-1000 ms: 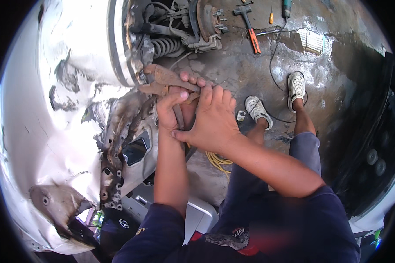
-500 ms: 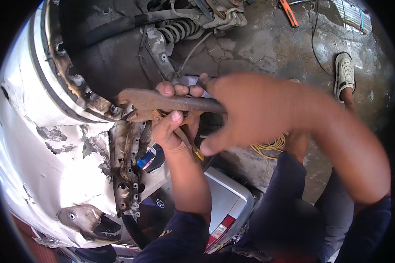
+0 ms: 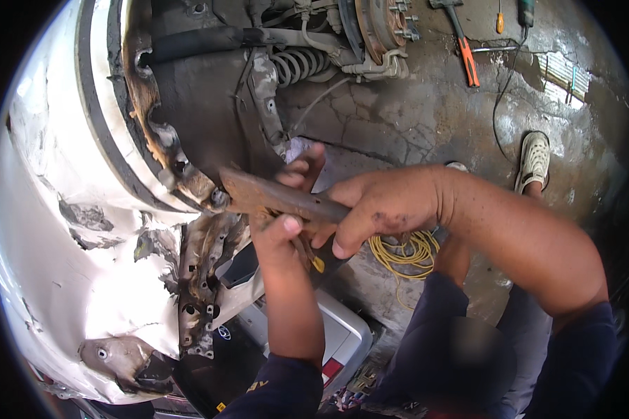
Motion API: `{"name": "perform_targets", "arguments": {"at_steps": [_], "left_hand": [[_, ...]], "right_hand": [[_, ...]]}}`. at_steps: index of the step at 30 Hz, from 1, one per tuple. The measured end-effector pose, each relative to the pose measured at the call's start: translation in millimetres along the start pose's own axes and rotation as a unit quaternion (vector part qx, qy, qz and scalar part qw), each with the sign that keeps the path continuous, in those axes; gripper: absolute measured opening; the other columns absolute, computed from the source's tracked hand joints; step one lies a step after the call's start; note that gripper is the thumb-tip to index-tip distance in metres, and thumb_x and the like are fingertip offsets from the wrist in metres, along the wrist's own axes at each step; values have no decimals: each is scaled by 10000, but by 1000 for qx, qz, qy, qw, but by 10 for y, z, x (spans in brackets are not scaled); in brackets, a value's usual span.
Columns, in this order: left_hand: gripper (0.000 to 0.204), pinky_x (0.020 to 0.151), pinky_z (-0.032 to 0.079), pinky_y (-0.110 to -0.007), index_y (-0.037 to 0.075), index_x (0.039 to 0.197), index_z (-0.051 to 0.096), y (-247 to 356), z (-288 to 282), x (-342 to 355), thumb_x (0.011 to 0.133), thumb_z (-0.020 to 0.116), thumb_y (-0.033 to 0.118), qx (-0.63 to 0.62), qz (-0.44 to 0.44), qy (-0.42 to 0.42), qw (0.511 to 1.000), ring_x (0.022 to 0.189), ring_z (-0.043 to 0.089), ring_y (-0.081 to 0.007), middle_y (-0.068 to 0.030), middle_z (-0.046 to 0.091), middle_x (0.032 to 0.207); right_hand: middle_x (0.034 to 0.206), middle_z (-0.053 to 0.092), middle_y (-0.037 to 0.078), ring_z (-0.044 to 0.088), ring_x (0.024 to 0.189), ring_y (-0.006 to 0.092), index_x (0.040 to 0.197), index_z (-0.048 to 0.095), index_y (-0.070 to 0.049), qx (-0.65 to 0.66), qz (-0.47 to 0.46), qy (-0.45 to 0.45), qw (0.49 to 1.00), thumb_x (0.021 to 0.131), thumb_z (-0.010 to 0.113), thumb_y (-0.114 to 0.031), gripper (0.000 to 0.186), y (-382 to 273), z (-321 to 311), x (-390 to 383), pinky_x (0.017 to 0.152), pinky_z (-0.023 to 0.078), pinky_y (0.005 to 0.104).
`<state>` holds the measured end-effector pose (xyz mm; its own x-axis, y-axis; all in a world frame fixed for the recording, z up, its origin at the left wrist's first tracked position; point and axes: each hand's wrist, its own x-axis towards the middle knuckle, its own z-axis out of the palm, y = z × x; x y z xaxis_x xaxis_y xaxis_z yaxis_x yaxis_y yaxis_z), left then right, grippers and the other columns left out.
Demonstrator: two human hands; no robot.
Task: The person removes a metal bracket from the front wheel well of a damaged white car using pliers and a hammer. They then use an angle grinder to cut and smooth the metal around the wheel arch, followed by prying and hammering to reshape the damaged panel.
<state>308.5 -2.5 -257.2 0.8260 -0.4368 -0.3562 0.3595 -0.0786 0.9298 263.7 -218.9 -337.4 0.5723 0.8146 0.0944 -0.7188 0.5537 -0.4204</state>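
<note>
A long, rusty metal plier-like tool [image 3: 265,194] has its head at the torn metal edge [image 3: 164,146] of a dented white car body panel [image 3: 63,265]. My left hand [image 3: 279,237] is on the tool from below, thumb along its lower side and fingertips raised above it, with a yellow-tipped handle hanging under the thumb. My right hand [image 3: 395,206] grips the far end of the tool, thumb and fingers curled round it. Whether the jaws touch the metal edge is hard to make out.
An exposed hub [image 3: 374,31] and coil spring [image 3: 297,68] sit at the top. On the cracked floor lie an orange-handled hammer [image 3: 466,56], a screwdriver [image 3: 500,21], a corded power tool [image 3: 528,14] and coiled yellow cable [image 3: 405,258]. A silver car's rear [image 3: 335,335] is below.
My right hand has shifted down and turned round the tool's end, and my left fingers have lifted above it. The view has also shifted.
</note>
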Motion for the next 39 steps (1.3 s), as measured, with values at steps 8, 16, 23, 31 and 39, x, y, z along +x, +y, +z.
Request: {"name": "perform_targets", "arguments": {"at_steps": [8,16,23,31,39], "left_hand": [[1233,1119,543,-445,28,1628,326,39,351,-657,787,839,770,83,-131,217,964,1323,630,-302,-141,612,1402],[1141,1135,498,-434,44,1599,365,-431,355,-935,805,871,689,29,-92,310,946,1343,604,-270,-115,565,1478],[1114,1041,590,-563,104,1672,297,-20,300,-1072,868,811,680,-92,-139,124,978,1381,597,-377,-170,531,1550],[1227,1040,566,-611,162,1697,318,-668,530,-674,747,912,662,-115,-160,-32,980,1466,490,-506,-170,454,1659],[1050,1093,531,-598,217,1688,320,-660,999,-152,840,896,445,-346,-50,-80,934,1479,474,-488,-168,413,1656]], "right_hand": [[1067,725,107,681,938,186,1194,752,-25,-85,-216,-95,968,858,793,-252,408,535,-436,412,805,518,329],[973,695,119,691,833,182,1069,715,68,-56,-64,-101,991,800,734,-194,376,-298,-373,284,690,530,321],[884,652,136,698,637,199,854,702,38,-66,-29,-75,995,852,710,-227,264,107,-108,337,547,537,340],[987,760,124,703,749,158,1283,711,80,-88,-35,-103,990,830,714,-92,485,-420,-433,188,580,523,264],[1110,741,223,728,935,278,1109,684,96,-142,117,-32,982,901,729,-220,381,-1029,-446,-9,785,582,359]]}}
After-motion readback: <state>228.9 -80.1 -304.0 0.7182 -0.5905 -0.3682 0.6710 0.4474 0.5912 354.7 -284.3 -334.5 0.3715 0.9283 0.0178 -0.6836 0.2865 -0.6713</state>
